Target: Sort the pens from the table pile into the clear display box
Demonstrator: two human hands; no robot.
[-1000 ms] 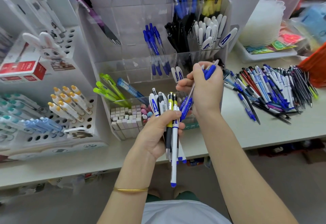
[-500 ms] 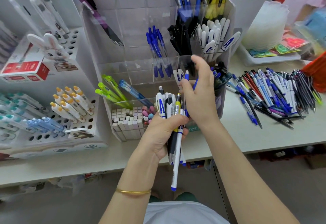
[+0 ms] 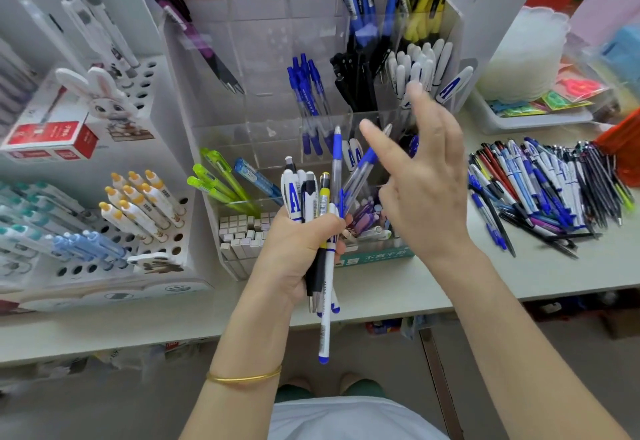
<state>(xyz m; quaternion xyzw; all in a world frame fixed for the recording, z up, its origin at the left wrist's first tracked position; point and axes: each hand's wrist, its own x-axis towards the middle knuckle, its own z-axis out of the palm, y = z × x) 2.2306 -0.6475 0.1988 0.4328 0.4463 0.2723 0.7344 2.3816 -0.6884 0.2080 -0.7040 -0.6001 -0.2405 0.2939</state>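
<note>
Before the display box [image 3: 270, 41], left fingers [image 3: 330, 226] grip pens [image 3: 313, 197]; right fingers [image 3: 377, 141] spread empty, near the pile [image 3: 554, 186].

Bare table [image 3: 526, 275] between display box [image 3: 270, 58] and pen pile [image 3: 554, 190]; box compartments crowded (right side fullest).

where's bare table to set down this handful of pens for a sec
The handful of pens fits on the bare table strip along the front edge: below the pen pile at right, in front of the clear display box, or of the white pen rack at left. Crowded: the pile and the white tray behind it.
</note>
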